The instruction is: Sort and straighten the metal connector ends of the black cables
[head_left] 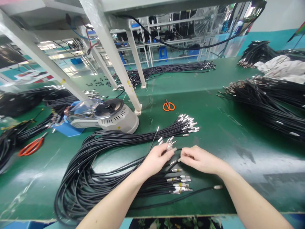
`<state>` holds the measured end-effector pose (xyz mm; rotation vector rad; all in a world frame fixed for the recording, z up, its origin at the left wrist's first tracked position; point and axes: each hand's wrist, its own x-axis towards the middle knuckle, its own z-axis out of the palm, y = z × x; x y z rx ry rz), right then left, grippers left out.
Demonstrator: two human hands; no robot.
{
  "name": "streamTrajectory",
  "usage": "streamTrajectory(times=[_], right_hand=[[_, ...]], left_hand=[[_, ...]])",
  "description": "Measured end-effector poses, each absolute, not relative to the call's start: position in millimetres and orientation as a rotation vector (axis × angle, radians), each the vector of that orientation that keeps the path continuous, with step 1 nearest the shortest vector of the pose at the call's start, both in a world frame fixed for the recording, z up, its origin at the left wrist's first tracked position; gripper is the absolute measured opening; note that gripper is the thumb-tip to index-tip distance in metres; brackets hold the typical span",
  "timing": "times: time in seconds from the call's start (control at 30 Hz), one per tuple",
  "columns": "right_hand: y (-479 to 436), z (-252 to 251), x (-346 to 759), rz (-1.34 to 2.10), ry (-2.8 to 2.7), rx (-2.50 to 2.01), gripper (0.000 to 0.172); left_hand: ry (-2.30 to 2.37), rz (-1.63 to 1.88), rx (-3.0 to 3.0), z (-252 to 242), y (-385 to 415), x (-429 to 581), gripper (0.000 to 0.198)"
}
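A thick bundle of black cables [71,168] lies bent in a U on the green table, both ends pointing right. Silver connectors [189,124] tip the upper ends; the lower connectors [182,185] are silver too, some with yellow bands. Over the middle of the bundle, my left hand [154,157] is closed around a few cable ends, with white and silver tips showing past its fingers. My right hand [202,160] is just right of it, fingers pinched on a black cable near its connector. Nearest the front edge, one separate cable end [217,187] lies apart.
A grey round machine [121,119] stands behind the bundle beside a white frame post [119,54]. Orange-handled scissors [169,106] lie mid-table, with red-handled ones [31,147] at left. More cable bundles [267,98] lie right, and another [171,68] lies at the back.
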<state>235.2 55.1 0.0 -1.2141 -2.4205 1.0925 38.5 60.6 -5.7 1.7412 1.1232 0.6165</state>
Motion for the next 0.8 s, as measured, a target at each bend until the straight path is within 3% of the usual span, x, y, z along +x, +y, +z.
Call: streamTrajectory(times=[0.13,0.23,0.27,0.4,0.6,0.8], right_hand=[[49.2,-1.3,234.3,1.097,-2.643,-1.151,0.002],[46.4,-3.4,230.6,0.983,-2.705,-1.107,0.013],[46.0,-2.9,229.6,0.971,-2.693,-1.1,0.016],[45.3,4.5,228.1,0.948,-2.587,-1.09,0.019],[45.9,10.1,227.0,0.983,-2.487,-1.048,0.02],[51.0,2.8,226.7,1.063,-2.56,-0.925,0.024]], left_hand=[[1.271,0.55,1.932,3.7,55.5,32.7,0.012],[1.276,0.496,2.166,10.1,41.1,35.1,0.048],[1.29,0.497,2.269,11.6,35.3,36.5,0.051],[1.34,0.363,2.611,11.7,17.0,39.8,0.013],[1.228,0.331,2.593,2.2,19.0,39.0,0.027],[1.091,0.372,2.371,-2.2,28.0,40.1,0.024]])
